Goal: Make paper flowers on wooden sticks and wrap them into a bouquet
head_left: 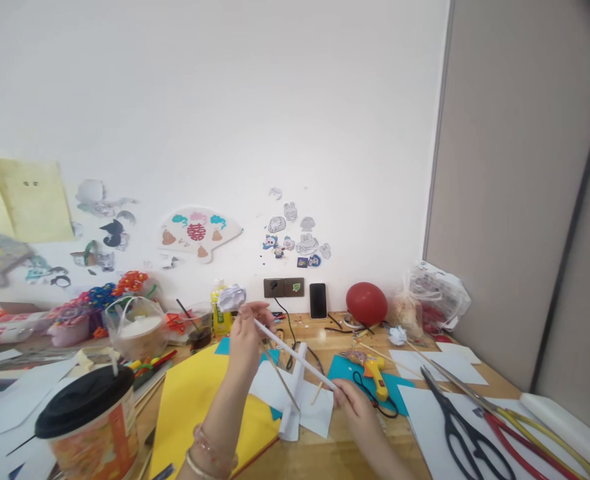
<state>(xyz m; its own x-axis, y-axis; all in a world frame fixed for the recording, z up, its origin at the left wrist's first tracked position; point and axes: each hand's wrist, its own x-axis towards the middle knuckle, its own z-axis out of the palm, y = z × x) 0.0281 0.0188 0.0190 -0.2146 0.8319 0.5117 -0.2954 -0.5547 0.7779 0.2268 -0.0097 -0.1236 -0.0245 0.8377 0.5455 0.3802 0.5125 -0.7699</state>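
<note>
A thin white paper-wrapped stick slants down to the right between my hands, above the table. My left hand is closed around its upper end, just below a crumpled white paper flower. The fingers of my right hand pinch the lower end. Under the stick lie white paper pieces, with a folded white strip and a thin wooden stick across them. Yellow paper lies beneath and beside my left forearm.
A black-lidded cup stands front left. Black scissors and red-handled pliers lie right. A yellow glue gun, black phone, red balloon and yellow bottle are farther back. A black cable runs from the wall socket.
</note>
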